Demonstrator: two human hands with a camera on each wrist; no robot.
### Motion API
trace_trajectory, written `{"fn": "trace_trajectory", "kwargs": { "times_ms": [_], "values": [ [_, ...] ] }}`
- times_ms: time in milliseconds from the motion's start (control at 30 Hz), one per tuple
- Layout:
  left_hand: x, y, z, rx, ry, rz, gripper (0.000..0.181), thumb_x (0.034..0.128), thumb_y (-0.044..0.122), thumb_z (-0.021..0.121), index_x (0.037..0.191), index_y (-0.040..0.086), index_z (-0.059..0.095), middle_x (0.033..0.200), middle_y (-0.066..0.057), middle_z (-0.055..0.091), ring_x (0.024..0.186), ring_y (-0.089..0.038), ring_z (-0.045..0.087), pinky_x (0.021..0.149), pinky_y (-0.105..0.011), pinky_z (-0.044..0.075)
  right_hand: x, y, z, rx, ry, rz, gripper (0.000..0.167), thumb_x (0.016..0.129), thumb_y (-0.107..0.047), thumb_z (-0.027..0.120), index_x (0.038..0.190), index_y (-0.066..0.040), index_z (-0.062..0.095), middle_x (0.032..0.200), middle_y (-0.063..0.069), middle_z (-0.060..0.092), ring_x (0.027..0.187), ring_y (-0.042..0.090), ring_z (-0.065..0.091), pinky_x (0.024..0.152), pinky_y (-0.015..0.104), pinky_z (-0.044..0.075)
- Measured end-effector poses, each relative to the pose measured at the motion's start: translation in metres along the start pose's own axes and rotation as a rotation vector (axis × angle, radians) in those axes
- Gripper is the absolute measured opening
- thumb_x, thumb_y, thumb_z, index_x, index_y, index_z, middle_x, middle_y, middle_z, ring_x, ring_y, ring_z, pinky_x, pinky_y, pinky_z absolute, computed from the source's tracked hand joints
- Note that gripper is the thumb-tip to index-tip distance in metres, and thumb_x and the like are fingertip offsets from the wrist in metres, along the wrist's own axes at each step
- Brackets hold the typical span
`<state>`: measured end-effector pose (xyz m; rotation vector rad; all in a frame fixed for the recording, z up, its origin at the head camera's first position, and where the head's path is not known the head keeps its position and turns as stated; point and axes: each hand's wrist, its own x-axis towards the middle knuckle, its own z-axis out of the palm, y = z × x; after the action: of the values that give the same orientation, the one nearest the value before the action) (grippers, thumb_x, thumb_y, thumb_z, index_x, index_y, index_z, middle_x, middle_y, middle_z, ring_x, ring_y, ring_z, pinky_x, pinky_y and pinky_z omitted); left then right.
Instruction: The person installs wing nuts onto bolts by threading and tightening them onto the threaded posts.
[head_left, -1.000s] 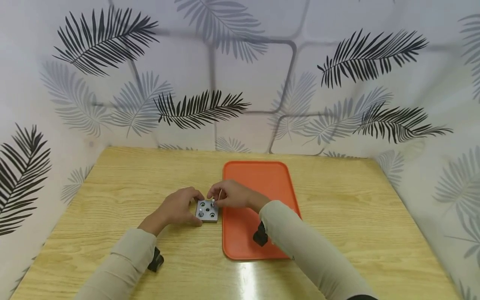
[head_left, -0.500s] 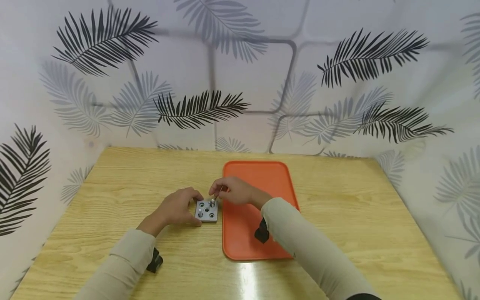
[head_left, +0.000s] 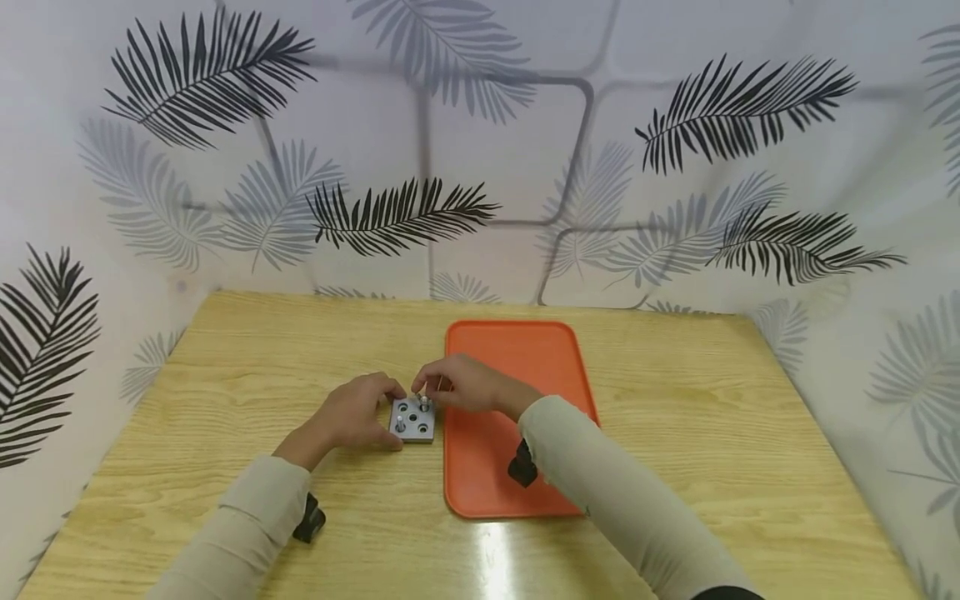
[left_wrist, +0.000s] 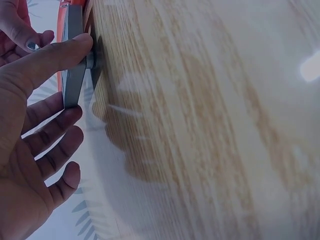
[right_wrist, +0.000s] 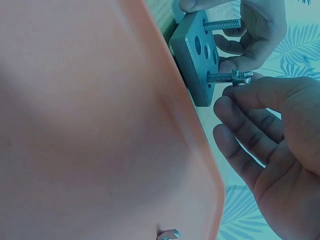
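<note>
A square grey metal plate (head_left: 411, 420) with several holes lies on the table, left of the orange tray. My left hand (head_left: 357, 412) grips it from the left, thumb on the near edge and fingertips on the far edge. Two threaded bolts stand up through the plate; one is a bare bolt (right_wrist: 222, 24). On the other bolt (right_wrist: 218, 78) sits a small pronged metal nut, which looks like a wing nut (right_wrist: 236, 76). My right hand (head_left: 467, 385) has its thumb and index finger at this nut, seemingly pinching it, while its other fingers stay loosely bent.
The orange tray (head_left: 517, 500) lies under my right forearm, close to the plate's right edge. Inside the tray is another small metal piece (right_wrist: 170, 233), partly cut off by the right wrist view. A patterned wall (head_left: 510, 167) rises behind the wooden table (head_left: 675, 400).
My right fingers have shifted slightly around the nut, lifting back half a second ago and now closing in again. My left hand and the plate have stayed in place.
</note>
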<state>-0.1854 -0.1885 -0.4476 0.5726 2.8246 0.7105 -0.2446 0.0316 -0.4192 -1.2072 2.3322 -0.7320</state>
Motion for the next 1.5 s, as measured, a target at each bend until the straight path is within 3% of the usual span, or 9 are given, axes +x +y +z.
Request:
{"fn": "trace_trajectory", "kwargs": {
  "times_ms": [200, 500, 733, 833, 967, 1067, 1333, 1500],
  "values": [
    [0.000, 0.001, -0.002, -0.001, 0.004, 0.007, 0.059, 0.0664, 0.032, 0.092, 0.114, 0.007, 0.068, 0.108, -0.005, 0.067, 0.092, -0.021, 0.061, 0.081, -0.040, 0.053, 0.002, -0.002, 0.000, -0.006, -0.004, 0.032, 0.026, 0.097, -0.006, 0.061, 0.122, -0.008, 0.066, 0.100, 0.007, 0.071, 0.086, 0.014, 0.064, 0.079, 0.022, 0.052],
    [-0.001, 0.001, -0.002, 0.001, 0.009, 0.000, 0.058, 0.0672, 0.032, 0.092, 0.114, 0.007, 0.068, 0.108, -0.005, 0.067, 0.093, -0.021, 0.061, 0.082, -0.040, 0.052, 0.003, -0.002, 0.005, -0.037, 0.051, 0.058, 0.010, 0.092, -0.019, 0.072, 0.099, -0.011, 0.069, 0.087, 0.002, 0.070, 0.076, 0.007, 0.059, 0.070, 0.018, 0.048],
    [0.001, 0.001, 0.000, 0.011, -0.002, -0.009, 0.059, 0.0669, 0.034, 0.092, 0.114, 0.008, 0.068, 0.110, -0.004, 0.067, 0.097, -0.021, 0.062, 0.087, -0.044, 0.053, -0.004, 0.006, -0.002, 0.070, 0.108, 0.108, 0.021, 0.098, -0.029, 0.065, 0.109, -0.012, 0.068, 0.099, 0.004, 0.069, 0.083, 0.012, 0.061, 0.076, 0.024, 0.050],
    [0.001, -0.001, 0.002, 0.011, -0.004, -0.022, 0.059, 0.0664, 0.034, 0.093, 0.114, 0.009, 0.068, 0.109, -0.003, 0.067, 0.096, -0.020, 0.061, 0.086, -0.043, 0.053, -0.003, 0.012, -0.005, 0.010, 0.124, 0.065, 0.021, 0.102, -0.022, 0.058, 0.113, -0.008, 0.069, 0.105, 0.006, 0.071, 0.087, 0.016, 0.065, 0.079, 0.026, 0.052],
    [0.001, -0.002, 0.003, 0.007, 0.000, -0.029, 0.059, 0.0659, 0.034, 0.093, 0.114, 0.010, 0.068, 0.108, -0.002, 0.067, 0.095, -0.019, 0.061, 0.085, -0.041, 0.052, -0.001, 0.010, -0.005, -0.109, 0.094, 0.030, 0.019, 0.100, -0.015, 0.059, 0.115, -0.008, 0.070, 0.107, 0.006, 0.072, 0.095, 0.018, 0.068, 0.084, 0.027, 0.055],
    [0.001, -0.001, 0.002, 0.007, 0.003, -0.021, 0.059, 0.0660, 0.034, 0.093, 0.114, 0.010, 0.068, 0.108, -0.002, 0.067, 0.094, -0.019, 0.060, 0.084, -0.041, 0.052, -0.001, 0.004, -0.005, -0.139, 0.073, 0.032, 0.018, 0.099, -0.014, 0.062, 0.114, -0.009, 0.070, 0.105, 0.005, 0.073, 0.094, 0.019, 0.069, 0.084, 0.028, 0.055],
    [0.001, 0.000, 0.000, 0.017, 0.005, -0.003, 0.059, 0.0667, 0.034, 0.092, 0.114, 0.009, 0.068, 0.108, -0.003, 0.066, 0.093, -0.019, 0.060, 0.082, -0.040, 0.052, 0.002, -0.002, -0.005, -0.065, 0.007, 0.048, 0.023, 0.095, -0.011, 0.066, 0.118, -0.010, 0.068, 0.100, 0.005, 0.072, 0.095, 0.019, 0.069, 0.085, 0.028, 0.055],
    [0.000, 0.001, 0.000, 0.020, 0.011, 0.010, 0.059, 0.0665, 0.033, 0.092, 0.114, 0.008, 0.068, 0.107, -0.004, 0.066, 0.093, -0.019, 0.060, 0.082, -0.039, 0.052, 0.004, 0.000, 0.000, -0.039, -0.007, 0.043, 0.022, 0.094, -0.011, 0.068, 0.117, -0.010, 0.069, 0.094, 0.003, 0.072, 0.083, 0.010, 0.064, 0.076, 0.020, 0.052]
  ]
}}
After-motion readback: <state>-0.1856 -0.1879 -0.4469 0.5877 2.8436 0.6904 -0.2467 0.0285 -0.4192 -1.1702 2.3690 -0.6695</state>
